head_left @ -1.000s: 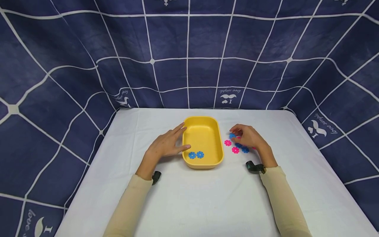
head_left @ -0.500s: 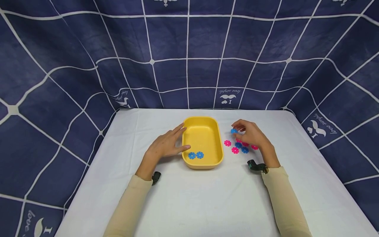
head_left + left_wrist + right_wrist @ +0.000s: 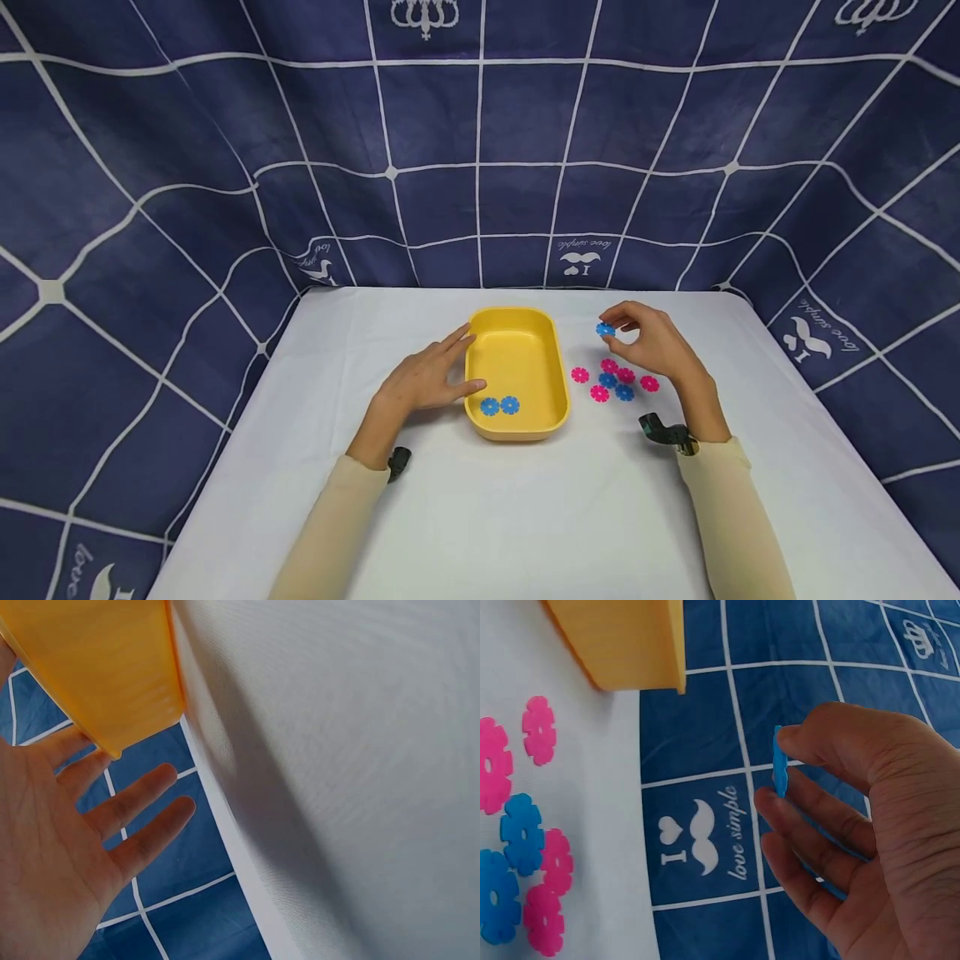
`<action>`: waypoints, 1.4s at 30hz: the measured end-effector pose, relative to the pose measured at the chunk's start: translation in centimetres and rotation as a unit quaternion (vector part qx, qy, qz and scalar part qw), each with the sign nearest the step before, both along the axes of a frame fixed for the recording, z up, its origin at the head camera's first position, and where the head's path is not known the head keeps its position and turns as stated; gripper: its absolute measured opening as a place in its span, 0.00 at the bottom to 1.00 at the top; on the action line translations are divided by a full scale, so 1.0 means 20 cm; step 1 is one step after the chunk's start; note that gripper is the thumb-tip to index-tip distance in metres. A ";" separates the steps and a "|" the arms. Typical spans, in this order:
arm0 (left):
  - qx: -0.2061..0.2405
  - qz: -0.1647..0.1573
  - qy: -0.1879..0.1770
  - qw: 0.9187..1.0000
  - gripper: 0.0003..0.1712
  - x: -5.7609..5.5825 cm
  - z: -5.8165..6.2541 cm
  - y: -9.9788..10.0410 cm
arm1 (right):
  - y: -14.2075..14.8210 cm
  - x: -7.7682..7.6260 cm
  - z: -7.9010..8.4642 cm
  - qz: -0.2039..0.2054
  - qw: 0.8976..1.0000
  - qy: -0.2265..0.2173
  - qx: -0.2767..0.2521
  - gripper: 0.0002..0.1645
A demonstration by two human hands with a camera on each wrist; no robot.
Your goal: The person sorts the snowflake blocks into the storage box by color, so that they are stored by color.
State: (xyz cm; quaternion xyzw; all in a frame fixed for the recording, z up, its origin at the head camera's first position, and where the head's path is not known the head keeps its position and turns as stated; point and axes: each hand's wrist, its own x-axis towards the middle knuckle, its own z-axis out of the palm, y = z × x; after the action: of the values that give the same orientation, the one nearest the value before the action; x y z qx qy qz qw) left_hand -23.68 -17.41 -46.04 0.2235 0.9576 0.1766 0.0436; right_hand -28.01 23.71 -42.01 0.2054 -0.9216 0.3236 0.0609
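My right hand [image 3: 654,343] pinches a blue snowflake building disc [image 3: 780,761] between thumb and fingertips, held up above the table. In the right wrist view the disc is seen edge-on. My left hand [image 3: 426,379] rests at the left rim of a yellow tray [image 3: 517,435], its fingers spread and the thumb reaching over the rim. Two blue discs [image 3: 490,407] lie flat side by side in the tray's near end. From the left wrist view, some fingers [image 3: 142,799] extend straight past the tray's corner.
Right of the tray lies a loose group of pink discs [image 3: 649,383] and two blue discs [image 3: 625,392], some overlapping. A white cloth [image 3: 525,517] covers the table. Dark blue checked curtains [image 3: 525,108] hang behind and at both sides.
My right hand has raised the blue disc from the group and drawn it slightly right, uncovering the pink discs beneath. The left hand stays at the tray. The head view has tilted up a little.
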 end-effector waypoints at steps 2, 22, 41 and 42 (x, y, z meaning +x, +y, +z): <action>0.002 0.001 0.000 1.000 0.57 0.02 -0.01 0.00 | 0.00 0.02 0.00 0.000 1.000 0.002 -0.002 0.24; 0.002 0.004 0.001 1.000 0.55 0.07 -0.06 0.01 | 0.08 0.07 -0.02 0.008 1.000 0.025 -0.004 0.22; 0.000 0.000 0.014 1.000 0.56 0.03 -0.02 0.01 | -0.01 0.07 0.05 0.032 0.998 0.051 0.002 0.21; 0.000 0.000 0.015 1.000 0.56 0.03 -0.01 0.01 | -0.01 0.07 0.05 0.035 0.998 0.052 0.001 0.21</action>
State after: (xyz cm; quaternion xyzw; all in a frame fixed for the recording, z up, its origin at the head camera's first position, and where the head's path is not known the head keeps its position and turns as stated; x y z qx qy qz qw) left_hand -23.10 -17.27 -46.33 0.2264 0.9580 0.1735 0.0291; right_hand -26.68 23.41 -41.03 0.2541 -0.9098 0.3135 0.0972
